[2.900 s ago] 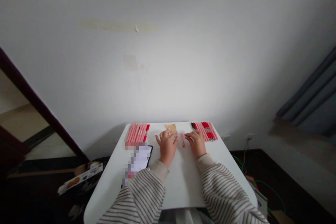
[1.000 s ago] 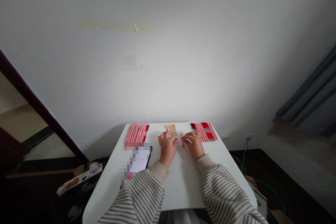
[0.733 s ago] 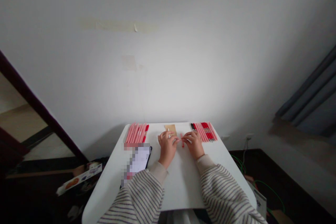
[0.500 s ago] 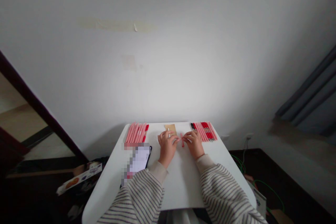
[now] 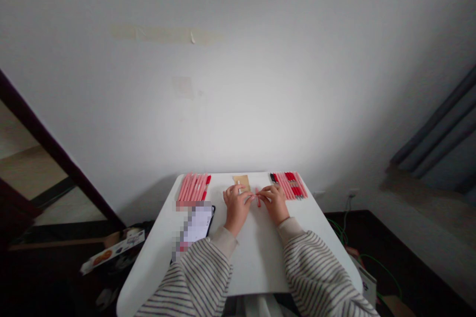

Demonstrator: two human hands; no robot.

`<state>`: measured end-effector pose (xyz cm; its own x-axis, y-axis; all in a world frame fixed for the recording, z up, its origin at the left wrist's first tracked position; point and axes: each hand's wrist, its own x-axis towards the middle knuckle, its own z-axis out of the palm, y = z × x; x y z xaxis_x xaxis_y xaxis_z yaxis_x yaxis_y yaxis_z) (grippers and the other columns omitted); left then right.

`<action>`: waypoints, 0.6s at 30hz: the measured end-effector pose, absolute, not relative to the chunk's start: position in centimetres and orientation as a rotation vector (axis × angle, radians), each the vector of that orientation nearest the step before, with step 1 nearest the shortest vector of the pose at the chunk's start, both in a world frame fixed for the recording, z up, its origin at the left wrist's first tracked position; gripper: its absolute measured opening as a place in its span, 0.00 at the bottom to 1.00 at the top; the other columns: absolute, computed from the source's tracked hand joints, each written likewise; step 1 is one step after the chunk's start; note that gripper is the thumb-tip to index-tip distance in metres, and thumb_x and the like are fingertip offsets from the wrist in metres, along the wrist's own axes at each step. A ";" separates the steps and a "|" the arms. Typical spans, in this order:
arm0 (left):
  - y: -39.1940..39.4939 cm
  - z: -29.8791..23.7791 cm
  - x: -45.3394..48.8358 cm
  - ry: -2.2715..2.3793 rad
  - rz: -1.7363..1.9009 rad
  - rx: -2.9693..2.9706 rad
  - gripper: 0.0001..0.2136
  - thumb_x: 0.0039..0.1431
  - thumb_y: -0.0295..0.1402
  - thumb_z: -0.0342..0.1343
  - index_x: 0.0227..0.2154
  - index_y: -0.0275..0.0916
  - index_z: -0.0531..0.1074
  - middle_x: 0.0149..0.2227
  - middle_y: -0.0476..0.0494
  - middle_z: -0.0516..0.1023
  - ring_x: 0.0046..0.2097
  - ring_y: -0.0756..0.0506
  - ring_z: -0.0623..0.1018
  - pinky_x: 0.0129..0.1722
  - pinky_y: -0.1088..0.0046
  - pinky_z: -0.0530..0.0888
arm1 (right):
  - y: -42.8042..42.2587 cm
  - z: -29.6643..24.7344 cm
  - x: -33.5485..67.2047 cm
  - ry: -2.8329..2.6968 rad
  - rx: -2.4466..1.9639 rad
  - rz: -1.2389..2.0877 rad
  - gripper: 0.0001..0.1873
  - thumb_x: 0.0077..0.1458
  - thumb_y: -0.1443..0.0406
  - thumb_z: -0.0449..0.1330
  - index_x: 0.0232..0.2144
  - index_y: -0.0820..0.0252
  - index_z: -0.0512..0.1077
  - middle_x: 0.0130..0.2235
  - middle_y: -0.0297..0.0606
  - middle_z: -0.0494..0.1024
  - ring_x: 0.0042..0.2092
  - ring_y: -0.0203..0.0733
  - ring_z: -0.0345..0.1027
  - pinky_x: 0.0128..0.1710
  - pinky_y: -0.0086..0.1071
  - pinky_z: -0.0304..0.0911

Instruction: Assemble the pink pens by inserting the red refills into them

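White table [image 5: 256, 262], inventory: left hand [image 5: 236, 210] and right hand [image 5: 274, 204] meeting, fingertips [image 5: 262, 198] of both clenched on 1 red pen [image 5: 257, 197]; kraft card [image 5: 241, 181] just far of them, left pen row [image 5: 193, 188], right pen row [image 5: 288, 185].

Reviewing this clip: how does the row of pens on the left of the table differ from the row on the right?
The left row is mostly pink with one red pen at its inner edge, while the right row mixes pink with more red and has a dark pen at its outer edge. The left row's tops lean right, the right row's lean left. Both lie flat and side by side on the white table.
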<state>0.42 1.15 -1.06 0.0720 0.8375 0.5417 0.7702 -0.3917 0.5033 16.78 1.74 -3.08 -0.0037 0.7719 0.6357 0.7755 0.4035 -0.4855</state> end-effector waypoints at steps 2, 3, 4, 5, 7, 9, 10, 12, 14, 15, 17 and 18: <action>1.1 -1.0 0.4 1.692 1.246 2.226 0.07 0.55 0.40 0.57 0.32 0.49 0.78 0.46 0.45 0.73 0.52 0.42 0.65 0.54 0.56 0.59 | 1.9 -3.1 16.9 -1.761 -1.351 0.002 0.08 0.56 0.60 0.60 0.35 0.48 0.79 0.37 0.37 0.77 0.44 0.46 0.60 0.47 0.41 0.56; 1.1 -1.0 0.4 1.697 1.254 2.221 0.07 0.55 0.40 0.57 0.32 0.49 0.78 0.46 0.45 0.73 0.52 0.42 0.65 0.54 0.56 0.59 | 1.9 -3.2 16.9 -1.764 -1.353 0.004 0.08 0.56 0.60 0.59 0.36 0.48 0.79 0.37 0.38 0.76 0.44 0.46 0.61 0.46 0.41 0.56; 1.0 -1.0 0.4 1.702 1.262 2.216 0.07 0.55 0.40 0.57 0.32 0.49 0.78 0.46 0.45 0.73 0.51 0.42 0.65 0.53 0.57 0.59 | 2.0 -3.2 17.0 -1.765 -1.356 0.005 0.09 0.56 0.61 0.59 0.37 0.48 0.79 0.37 0.38 0.76 0.44 0.45 0.61 0.46 0.40 0.57; 1.0 -1.0 0.4 1.709 1.270 2.210 0.07 0.55 0.40 0.57 0.33 0.49 0.78 0.46 0.45 0.73 0.51 0.42 0.65 0.53 0.57 0.59 | 2.1 -3.3 17.1 -1.765 -1.361 0.004 0.09 0.56 0.62 0.59 0.39 0.48 0.78 0.37 0.38 0.76 0.44 0.45 0.61 0.46 0.40 0.57; 1.1 -1.1 0.4 1.730 1.279 2.199 0.06 0.54 0.39 0.57 0.33 0.49 0.78 0.46 0.45 0.73 0.51 0.42 0.66 0.53 0.58 0.60 | 2.2 -3.4 17.2 -1.760 -1.374 -0.009 0.10 0.56 0.64 0.59 0.40 0.50 0.78 0.37 0.39 0.76 0.44 0.46 0.60 0.46 0.40 0.57; 1.1 -1.1 0.4 1.762 1.289 2.183 0.06 0.54 0.38 0.58 0.33 0.49 0.78 0.46 0.45 0.73 0.51 0.42 0.66 0.53 0.58 0.60 | 2.2 -3.5 17.2 -1.760 -1.387 -0.032 0.11 0.55 0.66 0.59 0.39 0.50 0.78 0.38 0.40 0.75 0.45 0.47 0.58 0.47 0.41 0.57; 1.1 -1.1 0.4 1.780 1.294 2.174 0.06 0.54 0.38 0.58 0.33 0.48 0.78 0.46 0.45 0.73 0.51 0.42 0.66 0.53 0.57 0.60 | 2.2 -3.5 17.2 -1.765 -1.393 -0.045 0.10 0.54 0.67 0.60 0.37 0.50 0.79 0.38 0.40 0.75 0.46 0.47 0.58 0.47 0.41 0.56; 1.0 -0.9 0.4 1.818 1.301 2.147 0.06 0.54 0.38 0.57 0.32 0.48 0.78 0.45 0.45 0.73 0.51 0.42 0.66 0.53 0.56 0.59 | 2.0 -3.5 17.2 -1.783 -1.404 -0.064 0.10 0.53 0.67 0.60 0.34 0.48 0.79 0.39 0.40 0.75 0.47 0.48 0.57 0.48 0.42 0.55; 0.9 -0.7 0.3 1.846 1.306 2.117 0.06 0.54 0.38 0.57 0.32 0.48 0.78 0.45 0.44 0.73 0.51 0.42 0.66 0.53 0.56 0.59 | 1.8 -3.3 17.0 -1.808 -1.414 -0.075 0.09 0.53 0.68 0.61 0.32 0.46 0.80 0.40 0.39 0.75 0.48 0.48 0.56 0.48 0.43 0.55; 0.9 -0.6 0.3 1.858 1.307 2.103 0.06 0.54 0.38 0.57 0.32 0.48 0.78 0.44 0.44 0.73 0.51 0.42 0.66 0.53 0.56 0.60 | 1.6 -3.2 17.0 -1.819 -1.421 -0.077 0.10 0.52 0.67 0.62 0.32 0.45 0.80 0.41 0.38 0.74 0.48 0.48 0.56 0.49 0.43 0.54; 0.8 -0.4 0.3 1.879 1.305 2.084 0.06 0.54 0.38 0.57 0.33 0.48 0.78 0.44 0.44 0.73 0.51 0.42 0.66 0.53 0.56 0.60 | 1.4 -3.0 16.8 -1.841 -1.439 -0.082 0.10 0.52 0.67 0.62 0.32 0.43 0.80 0.42 0.37 0.74 0.49 0.48 0.56 0.49 0.43 0.53; 0.7 -0.3 0.3 1.885 1.303 2.080 0.06 0.54 0.38 0.58 0.33 0.48 0.78 0.44 0.44 0.73 0.51 0.42 0.66 0.53 0.56 0.60 | 1.3 -2.9 16.7 -1.850 -1.449 -0.083 0.10 0.52 0.67 0.63 0.32 0.42 0.79 0.43 0.37 0.74 0.49 0.48 0.55 0.49 0.44 0.53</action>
